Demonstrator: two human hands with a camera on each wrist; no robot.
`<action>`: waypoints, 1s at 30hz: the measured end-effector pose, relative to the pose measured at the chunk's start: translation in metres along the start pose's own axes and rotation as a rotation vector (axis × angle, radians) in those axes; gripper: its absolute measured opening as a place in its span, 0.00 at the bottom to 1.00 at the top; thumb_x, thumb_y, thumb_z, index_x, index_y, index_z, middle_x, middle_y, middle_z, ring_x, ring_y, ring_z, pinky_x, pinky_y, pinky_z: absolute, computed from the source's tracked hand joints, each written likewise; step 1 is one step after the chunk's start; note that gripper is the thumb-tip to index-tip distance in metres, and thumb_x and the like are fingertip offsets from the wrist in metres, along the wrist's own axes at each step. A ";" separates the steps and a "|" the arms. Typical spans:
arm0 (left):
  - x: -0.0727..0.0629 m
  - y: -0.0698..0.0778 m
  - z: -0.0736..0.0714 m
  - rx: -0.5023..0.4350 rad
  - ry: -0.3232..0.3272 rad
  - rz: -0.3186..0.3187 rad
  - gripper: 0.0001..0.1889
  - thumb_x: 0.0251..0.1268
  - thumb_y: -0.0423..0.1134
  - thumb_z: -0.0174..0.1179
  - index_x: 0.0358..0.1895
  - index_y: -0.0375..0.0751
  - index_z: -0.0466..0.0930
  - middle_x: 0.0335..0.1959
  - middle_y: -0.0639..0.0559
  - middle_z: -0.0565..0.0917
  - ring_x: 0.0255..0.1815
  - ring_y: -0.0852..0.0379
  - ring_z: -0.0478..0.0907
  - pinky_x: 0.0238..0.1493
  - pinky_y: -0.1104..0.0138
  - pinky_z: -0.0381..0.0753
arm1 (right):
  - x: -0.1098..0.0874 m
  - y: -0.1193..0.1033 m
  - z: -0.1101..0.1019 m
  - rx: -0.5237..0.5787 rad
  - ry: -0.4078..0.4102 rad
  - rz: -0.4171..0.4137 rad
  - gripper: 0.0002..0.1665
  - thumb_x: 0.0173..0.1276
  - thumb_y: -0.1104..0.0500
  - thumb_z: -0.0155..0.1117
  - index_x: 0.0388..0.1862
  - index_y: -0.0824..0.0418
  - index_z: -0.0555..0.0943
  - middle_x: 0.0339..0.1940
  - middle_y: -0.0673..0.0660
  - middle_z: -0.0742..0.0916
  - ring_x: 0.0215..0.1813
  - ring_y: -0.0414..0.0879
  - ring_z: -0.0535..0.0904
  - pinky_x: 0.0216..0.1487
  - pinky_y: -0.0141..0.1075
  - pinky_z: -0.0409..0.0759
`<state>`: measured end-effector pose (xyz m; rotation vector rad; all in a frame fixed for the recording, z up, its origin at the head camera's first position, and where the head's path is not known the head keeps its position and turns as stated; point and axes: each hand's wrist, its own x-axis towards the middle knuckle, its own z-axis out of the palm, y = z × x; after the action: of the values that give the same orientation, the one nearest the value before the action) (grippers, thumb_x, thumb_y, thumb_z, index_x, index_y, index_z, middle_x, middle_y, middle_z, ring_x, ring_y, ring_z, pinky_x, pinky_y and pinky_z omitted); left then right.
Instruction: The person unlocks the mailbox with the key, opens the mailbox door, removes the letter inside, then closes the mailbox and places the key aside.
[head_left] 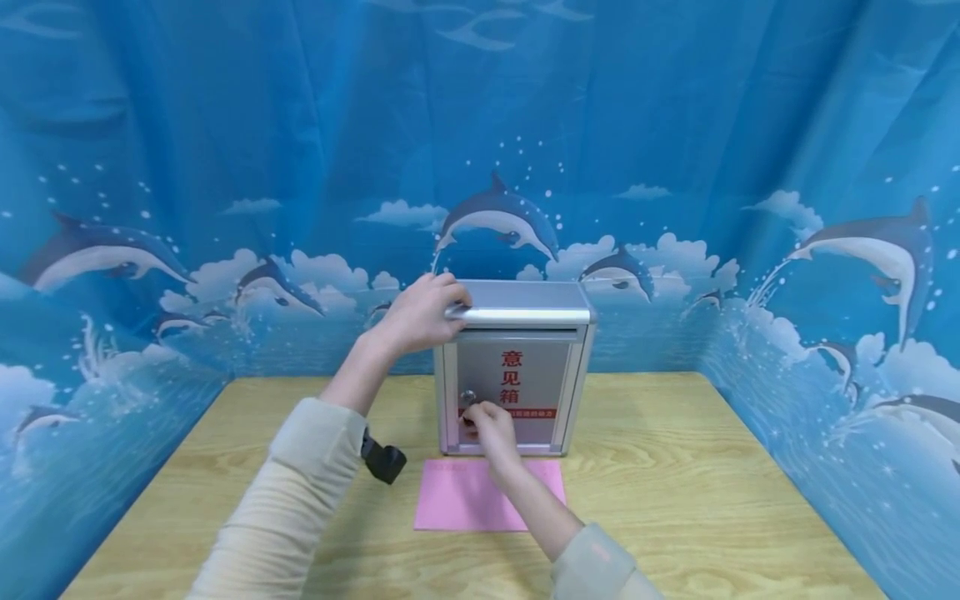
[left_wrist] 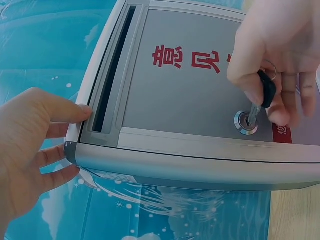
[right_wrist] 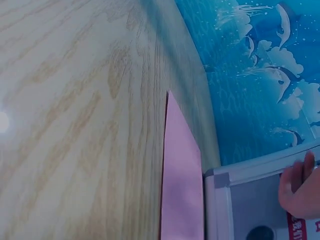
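Observation:
A grey metal suggestion box with red lettering and a slot near its top stands upright on the table. My left hand holds its upper left corner, fingers over the edge beside the slot. In front of the door, my right hand pinches a black-headed key. The key's metal shaft meets the round lock at a slant; how deep it sits, I cannot tell. A thin ring hangs at the key's head. In the right wrist view, the right hand's fingers hide the key and lock.
A pink sheet lies flat on the wooden table, just before the box. Blue dolphin-print curtains enclose the back and sides. A black wrist camera sticks out beside the left forearm.

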<state>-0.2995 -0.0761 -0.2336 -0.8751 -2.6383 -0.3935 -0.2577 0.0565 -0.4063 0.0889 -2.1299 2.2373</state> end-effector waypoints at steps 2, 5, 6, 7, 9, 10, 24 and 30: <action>0.000 0.000 0.000 0.004 0.003 0.001 0.11 0.60 0.38 0.61 0.46 0.43 0.80 0.44 0.50 0.77 0.45 0.51 0.71 0.49 0.58 0.71 | -0.002 -0.003 -0.004 -0.017 -0.082 -0.009 0.09 0.62 0.65 0.51 0.28 0.72 0.76 0.28 0.58 0.82 0.30 0.43 0.77 0.40 0.38 0.79; 0.000 0.001 0.000 0.014 0.010 0.006 0.11 0.60 0.38 0.61 0.46 0.43 0.80 0.44 0.50 0.77 0.44 0.52 0.71 0.49 0.58 0.71 | -0.003 -0.007 -0.013 -0.052 -0.252 -0.010 0.09 0.63 0.64 0.52 0.26 0.69 0.74 0.25 0.56 0.81 0.28 0.42 0.78 0.39 0.38 0.81; 0.000 0.001 0.000 0.016 0.013 0.007 0.11 0.60 0.38 0.61 0.46 0.43 0.80 0.44 0.50 0.77 0.44 0.52 0.71 0.49 0.58 0.71 | -0.004 -0.009 -0.018 -0.064 -0.311 -0.009 0.10 0.64 0.64 0.52 0.26 0.69 0.74 0.26 0.56 0.81 0.29 0.42 0.78 0.40 0.38 0.81; 0.000 0.001 0.001 0.017 0.014 0.007 0.11 0.60 0.38 0.61 0.46 0.43 0.80 0.44 0.50 0.78 0.44 0.52 0.71 0.49 0.58 0.72 | -0.005 -0.010 -0.022 -0.074 -0.365 -0.002 0.10 0.65 0.63 0.52 0.26 0.69 0.73 0.26 0.56 0.81 0.29 0.42 0.78 0.40 0.38 0.81; -0.001 0.002 0.001 0.020 0.017 0.006 0.11 0.60 0.38 0.61 0.46 0.43 0.80 0.44 0.50 0.78 0.44 0.52 0.71 0.48 0.59 0.72 | -0.007 -0.012 -0.032 -0.090 -0.459 0.004 0.11 0.66 0.62 0.52 0.27 0.70 0.74 0.27 0.57 0.82 0.30 0.43 0.79 0.42 0.39 0.81; -0.001 0.002 0.002 0.021 0.018 0.005 0.11 0.60 0.38 0.61 0.46 0.43 0.80 0.44 0.50 0.78 0.44 0.52 0.71 0.48 0.59 0.72 | -0.008 -0.013 -0.037 -0.095 -0.493 0.008 0.12 0.66 0.62 0.52 0.28 0.70 0.74 0.27 0.57 0.82 0.31 0.44 0.80 0.42 0.40 0.80; -0.001 0.000 0.001 0.014 -0.001 0.009 0.12 0.62 0.38 0.59 0.48 0.43 0.80 0.45 0.50 0.77 0.46 0.52 0.70 0.49 0.59 0.72 | -0.017 0.015 -0.141 0.014 -0.705 0.098 0.09 0.70 0.64 0.50 0.39 0.62 0.79 0.31 0.54 0.85 0.34 0.43 0.82 0.39 0.35 0.81; -0.001 0.001 0.001 0.018 0.001 0.014 0.12 0.62 0.38 0.59 0.48 0.43 0.80 0.45 0.50 0.77 0.45 0.52 0.70 0.50 0.58 0.71 | -0.022 0.024 -0.176 -0.121 -0.543 0.200 0.10 0.70 0.62 0.52 0.37 0.68 0.78 0.25 0.52 0.80 0.29 0.40 0.77 0.31 0.28 0.77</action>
<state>-0.2983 -0.0760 -0.2346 -0.8866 -2.6289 -0.3657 -0.2391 0.2313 -0.4403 0.5625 -2.6369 2.3924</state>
